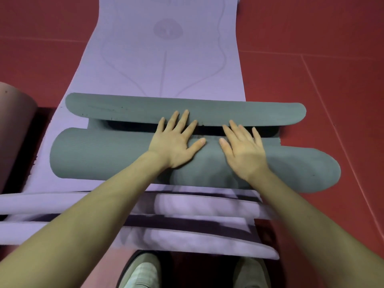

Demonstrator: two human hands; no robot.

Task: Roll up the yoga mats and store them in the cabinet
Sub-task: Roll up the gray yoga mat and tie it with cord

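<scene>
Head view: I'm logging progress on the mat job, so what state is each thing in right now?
Grey mat: mostly rolled, last flap still loose, lying across the purple mat.
Purple mat: unrolled flat ahead, near end bunched in folds.
Pink mat: rolled, at left edge.
Left hand: fingers straight, pressing the grey roll.
Right hand: flat, pressing the roll.

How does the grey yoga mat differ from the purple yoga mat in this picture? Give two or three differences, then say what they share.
The grey mat is nearly all rolled up, with only a short flap left flat; the purple mat lies mostly unrolled, stretching away. The grey mat lies crosswise on top of the purple mat. The left hand and right hand press flat on the grey mat, not the purple one. The purple mat bears printed lines; the grey mat looks plain. Both lie over the red floor.
</scene>
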